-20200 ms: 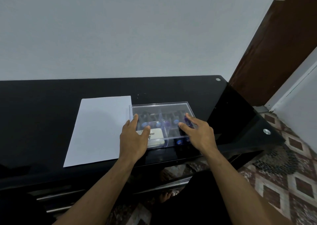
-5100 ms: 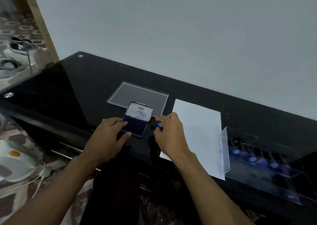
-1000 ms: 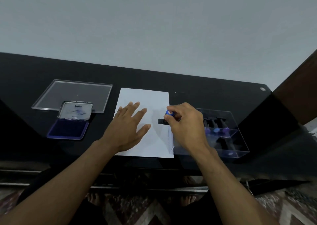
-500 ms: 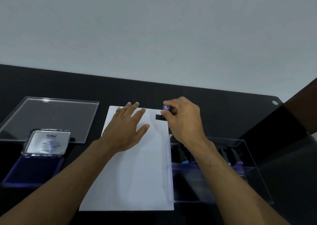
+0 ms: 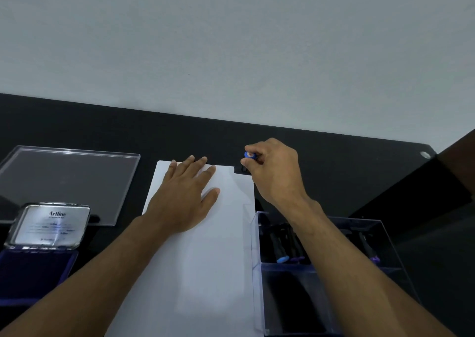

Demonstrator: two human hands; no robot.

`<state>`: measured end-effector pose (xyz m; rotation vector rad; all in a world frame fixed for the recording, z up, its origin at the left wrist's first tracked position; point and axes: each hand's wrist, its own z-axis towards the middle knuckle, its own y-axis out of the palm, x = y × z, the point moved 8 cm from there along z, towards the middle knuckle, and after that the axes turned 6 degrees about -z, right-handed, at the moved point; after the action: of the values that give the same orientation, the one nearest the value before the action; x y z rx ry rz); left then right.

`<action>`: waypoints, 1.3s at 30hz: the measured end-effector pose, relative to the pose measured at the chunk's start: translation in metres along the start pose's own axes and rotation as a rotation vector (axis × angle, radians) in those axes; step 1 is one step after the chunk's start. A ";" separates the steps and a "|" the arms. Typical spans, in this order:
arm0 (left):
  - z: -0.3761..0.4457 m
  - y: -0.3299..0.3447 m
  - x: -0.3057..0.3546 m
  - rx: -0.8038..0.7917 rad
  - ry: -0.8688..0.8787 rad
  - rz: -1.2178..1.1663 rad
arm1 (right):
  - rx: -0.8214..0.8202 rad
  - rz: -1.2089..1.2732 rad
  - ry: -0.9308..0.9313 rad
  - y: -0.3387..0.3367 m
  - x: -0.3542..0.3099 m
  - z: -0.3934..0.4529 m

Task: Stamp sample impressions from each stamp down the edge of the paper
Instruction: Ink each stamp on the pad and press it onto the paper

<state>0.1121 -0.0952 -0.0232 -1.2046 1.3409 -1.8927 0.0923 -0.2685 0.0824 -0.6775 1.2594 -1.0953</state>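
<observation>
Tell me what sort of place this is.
Probably a home desk set up for stamping: a black glass table against a plain wall, with paper, an open ink pad and a clear box of stamps.

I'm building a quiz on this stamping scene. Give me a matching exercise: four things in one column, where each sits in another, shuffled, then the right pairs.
Things:
1. stamp
2. ink pad
3. clear lid
4. clear box

Places:
A. near left of the table, open
B. right of the paper, stamps inside
C. far right corner of the paper, held by the right hand
D. flat on the table, behind the ink pad

Pairs: 1-C, 2-A, 3-D, 4-B
</observation>
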 end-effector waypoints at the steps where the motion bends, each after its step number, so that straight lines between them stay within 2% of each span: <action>1: 0.000 0.000 0.000 0.004 0.001 0.000 | -0.011 0.002 0.003 0.002 0.000 0.001; 39: 0.001 0.001 -0.002 0.019 0.005 0.000 | -0.082 -0.008 0.051 0.032 0.008 0.016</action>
<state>0.1135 -0.0942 -0.0249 -1.1906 1.3226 -1.9058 0.1158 -0.2662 0.0539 -0.7208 1.3525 -1.0776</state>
